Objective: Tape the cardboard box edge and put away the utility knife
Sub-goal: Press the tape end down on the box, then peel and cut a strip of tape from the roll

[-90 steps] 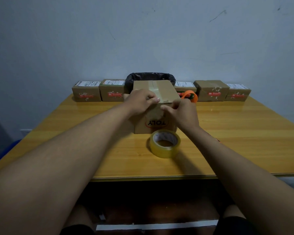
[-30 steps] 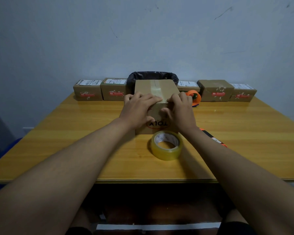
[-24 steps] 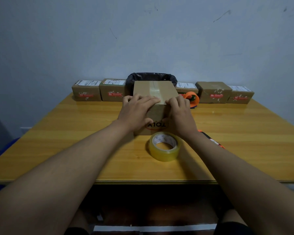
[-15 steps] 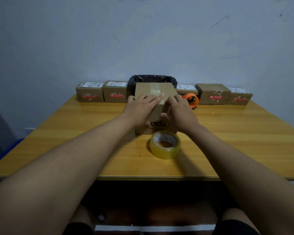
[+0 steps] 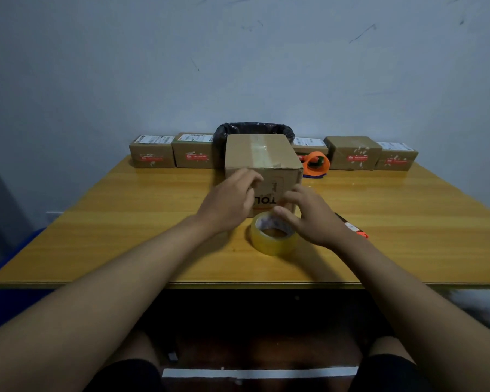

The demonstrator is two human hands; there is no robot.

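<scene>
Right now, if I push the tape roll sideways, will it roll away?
Probably not: the tape roll lies flat on its side on the table, so it should slide. The glossy tabletop suggests an easy slide. It looks hollow, likely light.

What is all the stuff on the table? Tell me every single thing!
Big cardboard box: 1, brown, table middle, clear tape strip on top.
Tape roll: 1, clear yellowish, lying flat in front of the box.
Utility knife: 1, black and orange, right of the roll, partly hidden by the right arm.
Small parcels: 5, brown with labels, back row; one mostly hidden.
Tape dispenser: 1, orange, behind the box on the right.
Bin liner: 1, black, behind the box.
Table: 1, yellow wood.
Left hand: open, at the box front.
Right hand: open, over the roll.
</scene>
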